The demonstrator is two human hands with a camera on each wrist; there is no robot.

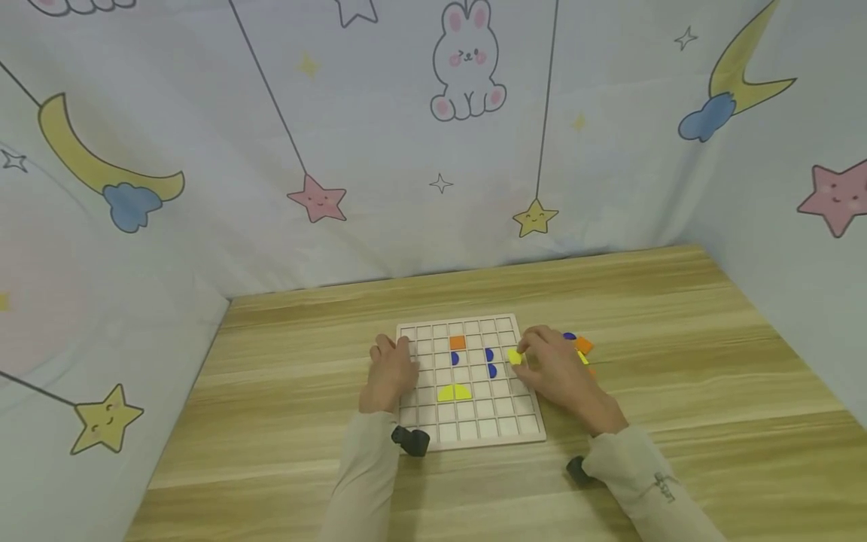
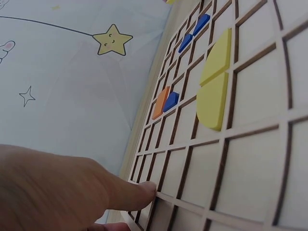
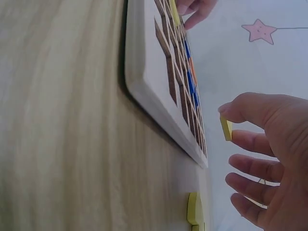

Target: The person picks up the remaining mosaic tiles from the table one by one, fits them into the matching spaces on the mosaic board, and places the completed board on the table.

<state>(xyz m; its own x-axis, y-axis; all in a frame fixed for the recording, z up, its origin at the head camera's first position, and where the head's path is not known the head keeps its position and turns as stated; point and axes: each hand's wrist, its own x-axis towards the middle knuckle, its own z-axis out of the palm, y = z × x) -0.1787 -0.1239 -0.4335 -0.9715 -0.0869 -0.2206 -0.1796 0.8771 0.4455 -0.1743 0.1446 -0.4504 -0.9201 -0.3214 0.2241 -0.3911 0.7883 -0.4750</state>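
Note:
A wooden grid board [image 1: 483, 429] lies on the table. At its left edge, my left hand [image 1: 391, 369] holds the rim, the thumb [image 2: 144, 192] on top and a finger at the side. My right hand [image 1: 558, 369] pinches a small yellow piece [image 3: 225, 128] between thumb and forefinger, close over the board's right side. The other right fingers curve loosely below. In the cells sit an orange square [image 1: 457, 342], a blue half-round piece [image 1: 455, 359] under it, two more blue half-rounds [image 1: 492, 370] to the right, and two yellow quarter-rounds [image 1: 463, 391] side by side.
Right of the board, partly behind my right hand, lies a loose group of pieces: an orange square [image 1: 585, 345], a blue piece [image 1: 570, 336] and yellow ones [image 3: 193, 208]. A patterned cloth [image 1: 379, 135] hangs behind the wooden table [image 1: 284, 361].

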